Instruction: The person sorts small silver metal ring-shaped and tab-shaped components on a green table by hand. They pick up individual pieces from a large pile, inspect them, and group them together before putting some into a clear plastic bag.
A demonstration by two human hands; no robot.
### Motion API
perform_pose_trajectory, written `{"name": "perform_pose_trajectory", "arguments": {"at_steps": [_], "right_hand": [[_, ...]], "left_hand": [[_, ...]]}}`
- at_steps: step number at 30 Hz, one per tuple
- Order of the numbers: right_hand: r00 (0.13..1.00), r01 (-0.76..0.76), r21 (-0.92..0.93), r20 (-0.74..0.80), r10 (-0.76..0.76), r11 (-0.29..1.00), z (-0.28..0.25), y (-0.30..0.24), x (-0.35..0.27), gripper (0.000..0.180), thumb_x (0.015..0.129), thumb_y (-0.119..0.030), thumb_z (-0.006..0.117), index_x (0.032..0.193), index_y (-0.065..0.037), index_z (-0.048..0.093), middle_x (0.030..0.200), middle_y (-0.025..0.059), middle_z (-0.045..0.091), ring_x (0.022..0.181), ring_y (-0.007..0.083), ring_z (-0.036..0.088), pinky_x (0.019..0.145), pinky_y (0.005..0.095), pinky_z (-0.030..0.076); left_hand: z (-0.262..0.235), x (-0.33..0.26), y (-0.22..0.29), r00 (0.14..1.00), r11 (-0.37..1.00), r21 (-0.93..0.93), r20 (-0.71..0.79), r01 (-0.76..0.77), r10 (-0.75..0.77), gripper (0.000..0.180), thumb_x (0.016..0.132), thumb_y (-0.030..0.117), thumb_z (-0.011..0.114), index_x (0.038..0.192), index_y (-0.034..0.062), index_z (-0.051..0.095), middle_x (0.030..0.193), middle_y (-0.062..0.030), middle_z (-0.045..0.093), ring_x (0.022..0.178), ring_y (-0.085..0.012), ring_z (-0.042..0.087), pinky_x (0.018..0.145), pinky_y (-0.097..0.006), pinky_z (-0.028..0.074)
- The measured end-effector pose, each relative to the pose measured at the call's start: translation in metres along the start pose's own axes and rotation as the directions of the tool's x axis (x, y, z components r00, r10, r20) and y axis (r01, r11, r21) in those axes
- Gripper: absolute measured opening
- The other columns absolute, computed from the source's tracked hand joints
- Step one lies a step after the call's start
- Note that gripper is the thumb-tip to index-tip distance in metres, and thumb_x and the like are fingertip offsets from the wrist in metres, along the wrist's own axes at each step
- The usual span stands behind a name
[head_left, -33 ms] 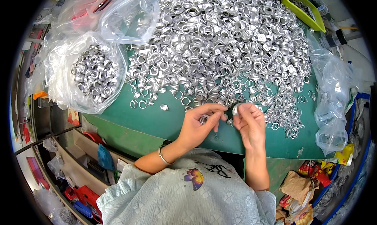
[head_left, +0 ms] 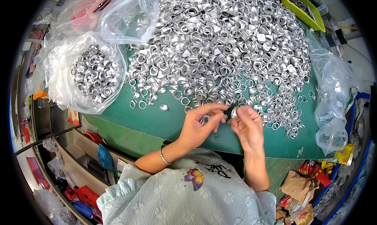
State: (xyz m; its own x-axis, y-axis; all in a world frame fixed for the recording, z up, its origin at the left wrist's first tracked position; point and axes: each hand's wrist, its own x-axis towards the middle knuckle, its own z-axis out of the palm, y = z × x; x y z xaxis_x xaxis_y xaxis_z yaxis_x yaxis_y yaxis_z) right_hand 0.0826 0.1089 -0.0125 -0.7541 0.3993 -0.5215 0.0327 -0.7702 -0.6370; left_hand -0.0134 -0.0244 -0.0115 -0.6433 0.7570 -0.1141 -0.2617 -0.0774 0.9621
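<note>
Green tabletop [head_left: 145,121] holds far more loose rings [head_left: 220,48] than the bag [head_left: 59,83]; much seems undone. Apart, the left hand [head_left: 198,125] curls around held rings [head_left: 204,119], the right hand [head_left: 250,129] pinches one ring [head_left: 234,112].

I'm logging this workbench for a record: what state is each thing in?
left hand, loosely curled around silver rings
right hand, pinching a silver piece
ring pile, loose, spread over the green table
round plastic bag, open, with rings inside
plastic bag at right, crumpled
green tray, uncovered, holding dark items
bracelet, worn
</note>
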Motion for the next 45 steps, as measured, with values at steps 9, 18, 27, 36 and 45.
{"name": "perform_pose_trajectory", "arguments": {"at_steps": [9,18,27,36,45], "right_hand": [[0.968,-0.246,0.098,0.086,0.238,0.964,0.003,0.007,-0.02,0.009,0.087,-0.01,0.053,0.079,-0.006,0.054,0.073,0.0022,0.057,0.052,0.0062,0.047,0.041,0.0192,0.031],[0.987,-0.156,-0.008,0.047,0.156,0.988,0.0,0.01,-0.021,0.005,0.086,-0.007,0.054,0.082,-0.005,0.056,0.075,0.0027,0.058,0.053,0.0056,0.048,0.041,0.0195,0.031],[0.667,0.151,-0.979,0.202,-0.718,-0.135,-0.022,-0.015,-0.008,0.019,0.074,-0.003,0.065,0.091,-0.002,0.056,0.09,0.0121,0.057,0.082,0.0274,0.055,0.069,0.0367,0.043],[0.695,0.448,-0.795,0.598,-0.399,-0.409,0.011,0.007,0.017,0.035,0.073,-0.014,0.067,0.106,-0.008,0.057,0.118,0.0079,0.049,0.115,0.0282,0.042,0.093,0.0462,0.028],[0.613,0.402,-0.904,0.384,-0.69,-0.147,-0.017,-0.011,0.01,0.018,0.075,-0.004,0.064,0.092,-0.002,0.059,0.095,0.01,0.059,0.095,0.0272,0.052,0.083,0.0341,0.036]], "left_hand": [[0.007,-0.001,0.003,0.977,0.923,0.326,0.133,-0.204,0.169,0.037,0.064,0.003,0.075,0.1,0.0018,0.066,0.085,-0.0065,0.06,0.073,-0.0147,0.057,0.065,-0.026,0.046],[0.008,-0.003,0.003,0.98,0.916,0.354,0.129,-0.19,0.153,0.037,0.064,0.003,0.075,0.1,0.0031,0.066,0.079,-0.0043,0.058,0.067,-0.0116,0.054,0.06,-0.024,0.045],[-0.024,-0.017,0.0,0.917,0.892,-0.228,0.017,0.391,-0.398,0.031,0.092,0.023,0.051,0.077,-0.0024,0.06,0.052,0.0002,0.044,0.034,-0.007,0.034,0.035,-0.019,0.023],[-0.022,-0.015,-0.001,0.897,0.71,-0.577,0.099,0.405,-0.431,0.031,0.094,0.021,0.047,0.078,-0.0029,0.059,0.069,-0.0073,0.053,0.044,-0.0077,0.04,0.034,-0.019,0.028],[-0.014,-0.008,-0.006,0.986,0.878,0.461,-0.028,-0.131,0.162,0.016,0.087,0.01,0.057,0.083,-0.0012,0.067,0.069,-0.0026,0.057,0.049,-0.0047,0.045,0.04,-0.02,0.031]]}}
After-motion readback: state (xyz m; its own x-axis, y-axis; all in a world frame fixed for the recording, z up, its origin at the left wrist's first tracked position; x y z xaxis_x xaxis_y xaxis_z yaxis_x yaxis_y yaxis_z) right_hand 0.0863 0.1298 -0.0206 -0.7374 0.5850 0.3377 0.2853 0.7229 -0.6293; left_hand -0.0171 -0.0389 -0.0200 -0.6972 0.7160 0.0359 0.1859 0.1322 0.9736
